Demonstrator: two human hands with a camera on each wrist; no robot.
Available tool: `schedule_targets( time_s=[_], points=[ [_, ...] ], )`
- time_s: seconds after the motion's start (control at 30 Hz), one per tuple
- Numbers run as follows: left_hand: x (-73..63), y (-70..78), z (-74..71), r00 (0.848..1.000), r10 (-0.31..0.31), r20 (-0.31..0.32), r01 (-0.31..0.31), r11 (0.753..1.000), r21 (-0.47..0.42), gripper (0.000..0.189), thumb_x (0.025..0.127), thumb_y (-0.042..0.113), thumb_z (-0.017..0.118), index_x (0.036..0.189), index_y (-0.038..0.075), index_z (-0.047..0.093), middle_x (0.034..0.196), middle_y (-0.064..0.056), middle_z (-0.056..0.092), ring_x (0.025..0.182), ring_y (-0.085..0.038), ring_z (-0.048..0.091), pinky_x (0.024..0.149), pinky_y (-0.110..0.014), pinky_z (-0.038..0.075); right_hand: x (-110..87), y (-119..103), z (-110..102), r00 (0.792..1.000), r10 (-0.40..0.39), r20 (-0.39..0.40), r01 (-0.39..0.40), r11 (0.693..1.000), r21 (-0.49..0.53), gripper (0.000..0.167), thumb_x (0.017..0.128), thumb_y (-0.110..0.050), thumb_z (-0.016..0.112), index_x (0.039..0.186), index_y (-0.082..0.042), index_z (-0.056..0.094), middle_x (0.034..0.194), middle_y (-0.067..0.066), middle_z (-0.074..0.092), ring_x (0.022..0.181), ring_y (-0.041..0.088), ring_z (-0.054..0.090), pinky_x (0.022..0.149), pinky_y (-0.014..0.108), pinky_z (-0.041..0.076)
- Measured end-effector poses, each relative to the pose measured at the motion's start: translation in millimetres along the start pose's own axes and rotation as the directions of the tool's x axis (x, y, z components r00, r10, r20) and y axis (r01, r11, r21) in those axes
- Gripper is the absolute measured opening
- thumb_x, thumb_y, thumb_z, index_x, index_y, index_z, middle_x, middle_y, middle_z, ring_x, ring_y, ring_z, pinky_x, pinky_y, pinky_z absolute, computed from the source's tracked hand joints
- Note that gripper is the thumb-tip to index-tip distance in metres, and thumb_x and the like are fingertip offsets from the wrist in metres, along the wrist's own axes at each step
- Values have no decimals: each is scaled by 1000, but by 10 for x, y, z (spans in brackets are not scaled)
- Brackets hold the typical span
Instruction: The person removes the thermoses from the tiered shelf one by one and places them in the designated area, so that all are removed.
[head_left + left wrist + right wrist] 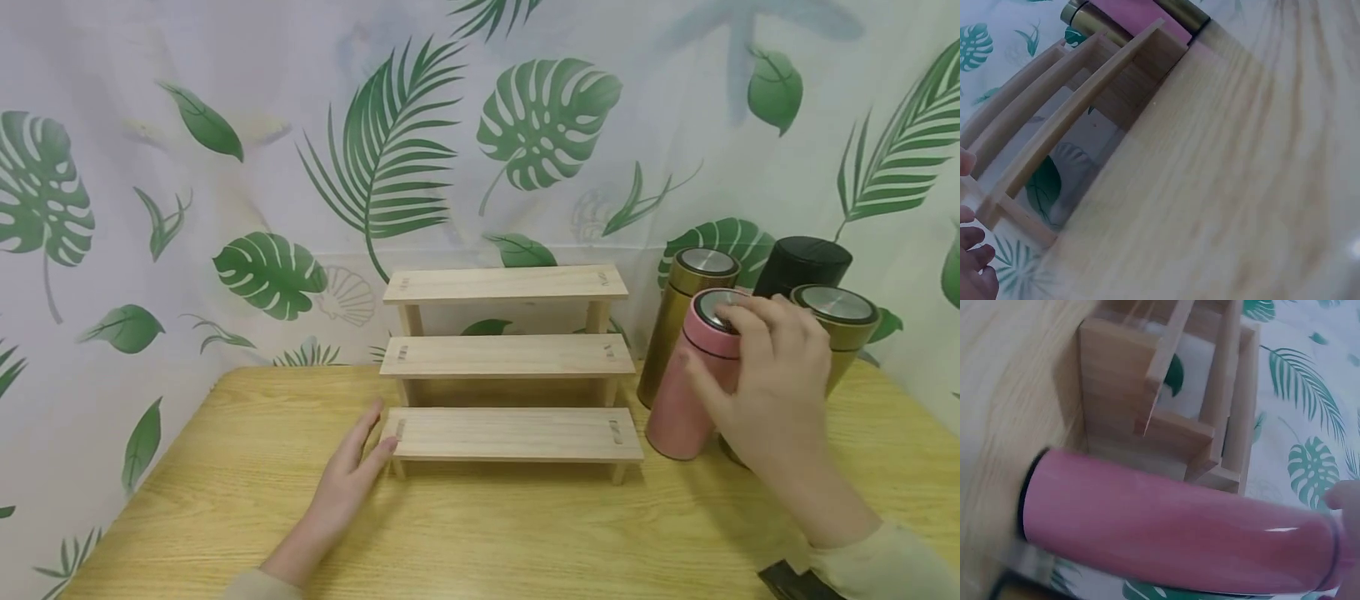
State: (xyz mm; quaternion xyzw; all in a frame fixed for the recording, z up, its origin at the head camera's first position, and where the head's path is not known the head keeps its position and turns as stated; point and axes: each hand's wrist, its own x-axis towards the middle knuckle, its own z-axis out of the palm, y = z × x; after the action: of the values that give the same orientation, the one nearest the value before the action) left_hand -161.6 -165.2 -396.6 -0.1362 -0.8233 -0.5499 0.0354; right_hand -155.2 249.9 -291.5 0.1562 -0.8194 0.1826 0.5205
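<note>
A three-tier wooden step rack point(510, 433) stands on the table. My left hand point(348, 467) is beside its left end, fingers extended, with the thumb touching the lowest step's edge. My right hand point(783, 383) holds a pink thermos point(686, 408) near its top, fingers over the silver-topped lid and thumb on the near side. The right wrist view shows the pink thermos point(1172, 525) lengthwise, its dark base near the table; whether it touches the table I cannot tell. The left wrist view catches only some left-hand fingers point(975, 262) beside the rack point(1072, 119).
Behind the pink thermos are a gold thermos point(667, 333), a black one point(802, 258) and another gold one point(843, 333), partly covered by my right hand. A leaf-print cloth point(247, 192) hangs behind the wood-grain table point(480, 542). A black strap point(795, 583) shows by the right sleeve.
</note>
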Motion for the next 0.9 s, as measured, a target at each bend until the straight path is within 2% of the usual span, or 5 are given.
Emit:
schedule_targets(
  time_s=[0.13,0.43,0.57,0.73,0.9],
  points=[
    [-24,-74,44,1000,-22,7,22,998,-56,64,100,38,48,152,10,23,156,-9,20,143,-27,14,115,-49,12,-51,-27,-51,971,199,131,-221,959,176,79,84,-50,67,141,-5,37,139,24,35,126,39,33,104,50,35],
    [-10,-160,49,1000,-13,-22,12,1000,-16,67,96,41,56,151,12,29,155,-6,25,142,-24,19,115,-48,17,-141,-31,-14,749,460,477,-584,798,148,99,75,-26,84,148,-3,22,133,26,41,119,44,42,95,66,36],
    [-9,-158,57,1000,-9,-27,9,1000,-8,66,96,40,56,150,12,31,155,-5,26,142,-23,20,115,-47,18,-131,-97,-46,767,437,470,-536,839,95,95,68,-30,88,141,-2,34,125,24,50,112,43,48,87,63,40],
    [-12,-145,52,1000,-6,-27,7,1000,12,64,96,42,55,150,16,31,155,-4,27,142,-24,20,115,-49,17,179,-376,-154,923,281,263,-338,919,202,92,58,-15,92,135,0,45,119,20,56,106,29,53,90,38,46],
    [-1,-163,29,999,2,-44,0,999,42,65,95,42,56,150,16,32,154,-4,29,141,-23,23,114,-48,20,869,-701,-38,940,266,212,-332,854,401,79,68,-20,88,136,-13,47,117,4,58,99,7,55,80,14,47]
  ],
)
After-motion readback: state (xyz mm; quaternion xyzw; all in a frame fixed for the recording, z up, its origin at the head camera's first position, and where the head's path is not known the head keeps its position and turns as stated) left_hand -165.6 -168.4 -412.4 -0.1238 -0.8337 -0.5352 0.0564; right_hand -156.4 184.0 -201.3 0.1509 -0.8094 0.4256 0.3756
